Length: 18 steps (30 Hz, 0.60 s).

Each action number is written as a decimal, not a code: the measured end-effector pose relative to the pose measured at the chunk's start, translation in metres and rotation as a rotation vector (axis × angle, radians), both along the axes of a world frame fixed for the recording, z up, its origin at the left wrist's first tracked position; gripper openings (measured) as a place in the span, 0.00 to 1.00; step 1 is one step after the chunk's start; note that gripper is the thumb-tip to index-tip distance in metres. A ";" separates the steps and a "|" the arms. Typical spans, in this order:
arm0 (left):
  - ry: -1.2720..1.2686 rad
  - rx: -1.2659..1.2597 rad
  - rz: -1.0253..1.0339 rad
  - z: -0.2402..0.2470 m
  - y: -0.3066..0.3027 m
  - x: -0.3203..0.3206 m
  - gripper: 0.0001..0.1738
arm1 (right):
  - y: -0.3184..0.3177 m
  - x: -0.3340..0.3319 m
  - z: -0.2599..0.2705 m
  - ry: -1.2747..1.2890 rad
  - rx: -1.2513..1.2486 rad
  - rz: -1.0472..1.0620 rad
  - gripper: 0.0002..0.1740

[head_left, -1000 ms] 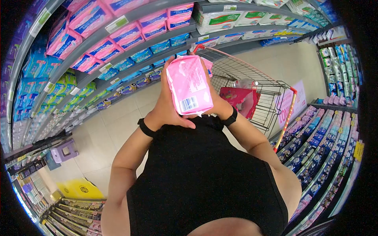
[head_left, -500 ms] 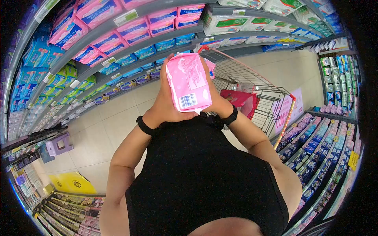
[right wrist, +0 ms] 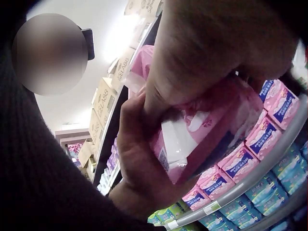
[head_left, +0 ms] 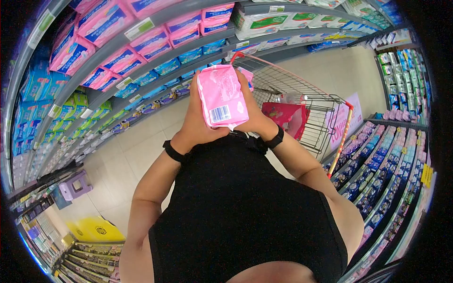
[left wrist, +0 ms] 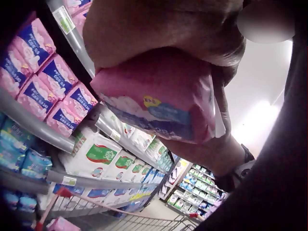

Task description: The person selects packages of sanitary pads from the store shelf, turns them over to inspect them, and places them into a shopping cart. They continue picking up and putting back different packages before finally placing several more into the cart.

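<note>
Both hands hold a pink pack of sanitary pads [head_left: 222, 96] up in front of the chest. Its barcode and fine print face upward in the head view. My left hand [head_left: 194, 123] grips the left side, with its thumb near the lower edge. On the opposite side, my right hand [head_left: 255, 113] holds the pack, its fingers partly hidden. The left wrist view shows the printed front of the pack [left wrist: 159, 108] under the left hand [left wrist: 168, 29]. White labels show on the pack's end between the hands in the right wrist view. Each wrist wears a black band.
A wire shopping cart [head_left: 306, 101] stands just beyond the right hand, with a red bag [head_left: 285, 118] inside. Shelves of pink packs [head_left: 106, 23] curve along the front and left. A purple step stool [head_left: 75, 185] is on the floor at left. More stocked shelves [head_left: 377, 165] rise at right.
The pack has risen slightly in the head view, away from the body. My left thumb, stretched out below the pack earlier, now lies close along its lower edge. Both hands keep their hold.
</note>
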<state>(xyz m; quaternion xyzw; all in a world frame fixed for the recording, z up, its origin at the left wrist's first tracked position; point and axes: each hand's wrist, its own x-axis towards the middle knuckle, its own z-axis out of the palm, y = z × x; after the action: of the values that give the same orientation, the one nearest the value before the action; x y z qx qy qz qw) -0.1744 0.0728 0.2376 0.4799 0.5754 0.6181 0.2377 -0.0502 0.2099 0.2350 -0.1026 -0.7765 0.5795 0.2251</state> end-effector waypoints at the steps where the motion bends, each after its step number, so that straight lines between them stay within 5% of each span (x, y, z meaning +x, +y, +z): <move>1: 0.020 -0.003 0.005 0.000 0.002 -0.001 0.77 | 0.001 0.001 0.000 0.000 -0.002 -0.011 0.72; 7: -0.055 -0.073 -0.036 -0.017 0.021 -0.002 0.72 | 0.009 0.009 -0.023 -0.006 -0.200 -0.022 0.70; 10: -0.077 -0.188 -0.069 -0.032 0.026 -0.004 0.70 | 0.019 0.019 -0.047 0.003 -0.264 0.016 0.62; 12: -0.064 -0.333 -0.135 -0.035 0.026 -0.011 0.69 | 0.031 0.033 -0.069 -0.046 -0.539 0.017 0.52; 13: -0.012 -0.287 -0.105 -0.049 0.026 -0.011 0.54 | 0.037 0.041 -0.080 -0.069 -0.677 0.019 0.47; 18: -0.157 -0.352 -0.273 -0.073 0.023 -0.017 0.27 | 0.063 0.082 -0.145 -0.067 -1.133 -0.363 0.27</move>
<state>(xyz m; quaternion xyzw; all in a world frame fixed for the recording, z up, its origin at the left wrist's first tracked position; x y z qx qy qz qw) -0.1913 0.0955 0.1647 0.4549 0.5837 0.5060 0.4430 0.0316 0.2729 0.0897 -0.3561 -0.3233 0.8521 0.2063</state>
